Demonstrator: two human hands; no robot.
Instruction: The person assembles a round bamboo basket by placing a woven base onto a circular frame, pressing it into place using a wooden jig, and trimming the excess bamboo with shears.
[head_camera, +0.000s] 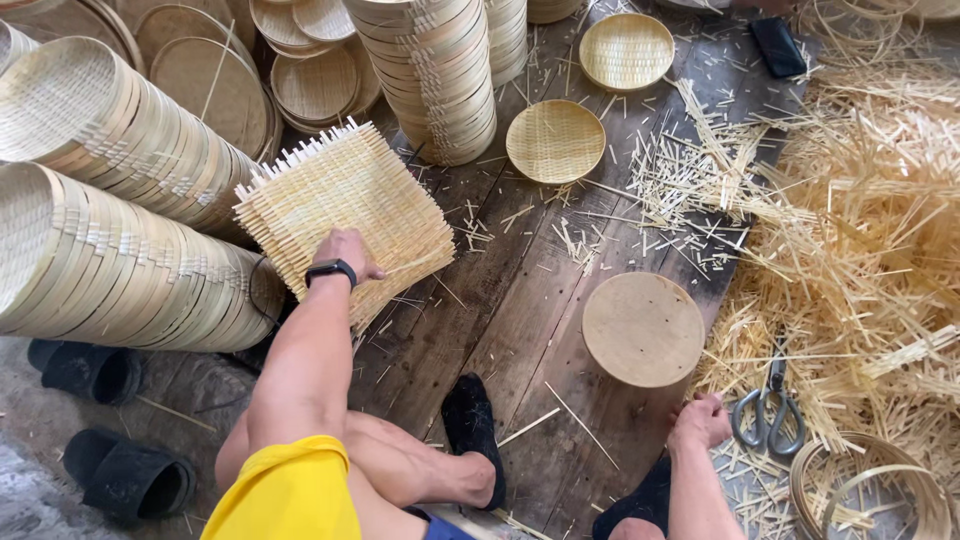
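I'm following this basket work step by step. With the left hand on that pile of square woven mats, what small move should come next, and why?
Probably lift the top mat off the stack of woven mats and bring it toward the round wooden disc. The left hand already rests on the stack; the right hand lies empty beside the disc, with the scissors close by.

Head view: worn on the person's head, facing steeply down and forward.
Nearness: close over the dark wooden plank floor.
Other views: only this one.
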